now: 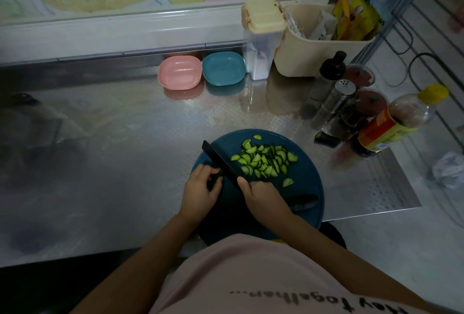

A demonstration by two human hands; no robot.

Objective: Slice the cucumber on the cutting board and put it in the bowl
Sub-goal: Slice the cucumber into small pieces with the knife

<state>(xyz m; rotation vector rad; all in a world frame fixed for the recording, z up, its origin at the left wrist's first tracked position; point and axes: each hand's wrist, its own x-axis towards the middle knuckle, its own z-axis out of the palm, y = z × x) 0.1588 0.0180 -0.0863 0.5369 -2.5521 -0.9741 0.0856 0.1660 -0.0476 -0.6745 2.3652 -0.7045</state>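
Observation:
A round blue cutting board (305, 183) lies at the counter's near edge. On it sits a heap of half-moon cucumber slices (265, 160). My left hand (203, 189) grips the short dark remaining cucumber piece (218, 177) on the board's left side. My right hand (263, 197) holds a black knife (221, 160), forefinger along its spine, blade angled up-left right beside the piece. A pink bowl (179, 75) and a blue bowl (223, 67) stand at the back of the counter.
A cut cucumber end (326, 139) lies on the steel counter right of the board. Bottles and shakers (334, 103) crowd the right side, with a sauce bottle (394, 123) nearest. A cream basket (316, 45) and lidded container (261, 37) stand behind. A black object (302, 202) lies on the board.

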